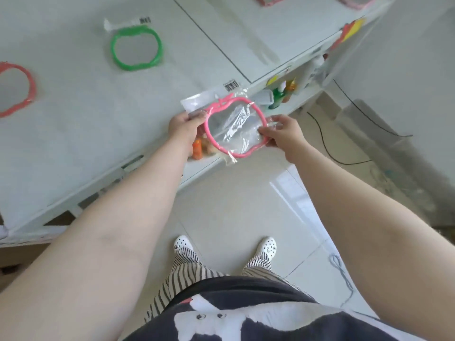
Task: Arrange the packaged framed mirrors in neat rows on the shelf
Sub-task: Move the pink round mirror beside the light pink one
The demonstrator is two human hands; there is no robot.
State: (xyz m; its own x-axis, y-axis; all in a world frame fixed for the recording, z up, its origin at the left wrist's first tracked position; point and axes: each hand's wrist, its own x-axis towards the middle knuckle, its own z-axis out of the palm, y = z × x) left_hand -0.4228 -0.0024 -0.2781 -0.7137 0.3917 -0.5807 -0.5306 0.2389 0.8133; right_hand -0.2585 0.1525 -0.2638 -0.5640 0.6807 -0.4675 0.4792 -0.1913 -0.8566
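Now both hands hold pink mirror (235,129) over shelf edge (248,86).

The pink apple-shaped framed mirror in clear plastic wrap (235,126) sat between the two hands, over the front edge of the white shelf top (86,134), the left hand (185,126) at its left rim and the right hand (280,134) at its right. The green-framed mirror (136,47) lay on the shelf beyond and left of the left hand, the red-framed mirror (15,89) farther left still.
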